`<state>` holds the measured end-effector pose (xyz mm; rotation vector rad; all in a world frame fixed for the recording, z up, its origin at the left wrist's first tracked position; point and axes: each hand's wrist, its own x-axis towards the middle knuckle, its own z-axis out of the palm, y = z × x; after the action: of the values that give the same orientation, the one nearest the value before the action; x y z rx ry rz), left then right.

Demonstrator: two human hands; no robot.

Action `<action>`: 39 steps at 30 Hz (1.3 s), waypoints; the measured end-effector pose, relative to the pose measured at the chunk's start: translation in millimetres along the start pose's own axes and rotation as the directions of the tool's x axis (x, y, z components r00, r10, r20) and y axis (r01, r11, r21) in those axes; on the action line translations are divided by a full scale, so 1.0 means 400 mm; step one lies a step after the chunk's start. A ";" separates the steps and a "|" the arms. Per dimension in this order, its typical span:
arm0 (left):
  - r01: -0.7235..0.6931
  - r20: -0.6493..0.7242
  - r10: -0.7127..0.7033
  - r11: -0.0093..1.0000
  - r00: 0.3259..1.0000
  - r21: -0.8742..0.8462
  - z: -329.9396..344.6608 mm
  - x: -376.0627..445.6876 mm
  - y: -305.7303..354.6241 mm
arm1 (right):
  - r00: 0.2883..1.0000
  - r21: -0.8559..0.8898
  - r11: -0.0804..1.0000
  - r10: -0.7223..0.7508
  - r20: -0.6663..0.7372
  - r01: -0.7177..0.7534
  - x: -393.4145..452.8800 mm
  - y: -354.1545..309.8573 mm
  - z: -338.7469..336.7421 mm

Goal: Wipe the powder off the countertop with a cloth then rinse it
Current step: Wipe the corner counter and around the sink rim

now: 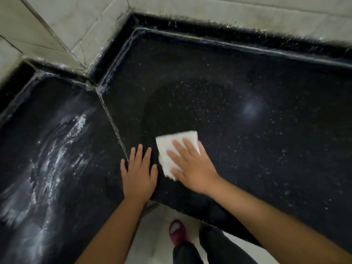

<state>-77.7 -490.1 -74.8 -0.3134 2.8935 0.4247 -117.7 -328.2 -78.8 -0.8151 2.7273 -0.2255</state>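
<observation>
The right hand (192,168) presses flat, fingers straight, on a folded white cloth (174,147) near the black granite countertop's (247,88) front edge; the left hand (138,172) rests open beside it, holding nothing. Heavy powder smears (57,149) cover the left slab; a dry cloth may merely spread them or push powder off the front edge.

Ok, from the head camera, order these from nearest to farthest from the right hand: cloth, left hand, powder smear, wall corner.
1. cloth, under the right hand
2. left hand, just left
3. powder smear, far left
4. wall corner, back left
</observation>
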 end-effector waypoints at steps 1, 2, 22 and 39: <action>0.004 0.020 -0.003 1.000 1.000 -0.029 -0.010 0.002 0.000 | 0.999 0.009 1.000 -0.028 -0.021 0.028 -0.073 0.025 0.023; 0.007 0.042 -0.005 0.999 0.999 -0.053 -0.023 0.004 -0.001 | 0.999 0.005 1.000 -0.029 0.023 0.028 -0.147 0.058 0.040; -0.040 -0.068 0.045 0.997 0.997 0.071 -0.034 0.358 0.180 | 0.870 0.075 0.867 0.493 0.010 -0.492 0.342 0.408 -0.194; -0.055 -0.042 0.058 0.995 0.997 0.081 -0.030 0.392 0.173 | 0.533 0.204 0.524 0.846 -0.012 -0.827 0.106 0.720 -0.237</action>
<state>-246.4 -456.9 -81.1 -0.2318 2.9588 0.3145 -328.7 -106.8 -64.1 0.6507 2.7828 -0.2822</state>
